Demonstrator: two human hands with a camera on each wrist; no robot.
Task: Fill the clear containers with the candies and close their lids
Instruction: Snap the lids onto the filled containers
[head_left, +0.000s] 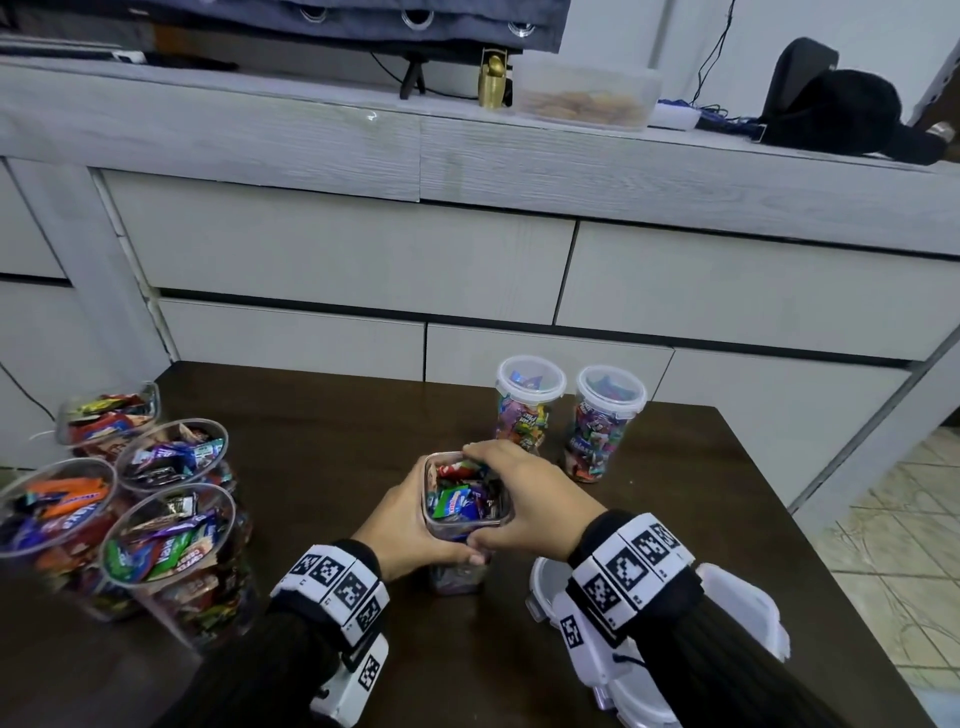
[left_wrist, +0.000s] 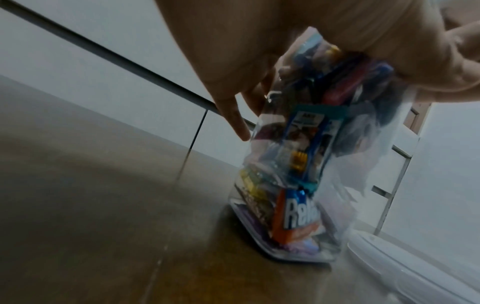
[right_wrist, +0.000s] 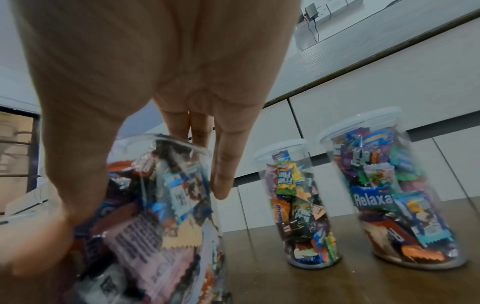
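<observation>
Both hands' grip (head_left: 470, 512) wraps open candy container (head_left: 457, 558).

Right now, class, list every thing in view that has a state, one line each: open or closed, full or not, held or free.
Square container: lidless, filled with candies, standing on the table, held.
Left hand: grips the square container's side.
Right hand: grips its rim and side.
Two round containers: filled, lids on.
Four open tubs: uncovered, holding candies.
White lids: lying loose on the table.
</observation>
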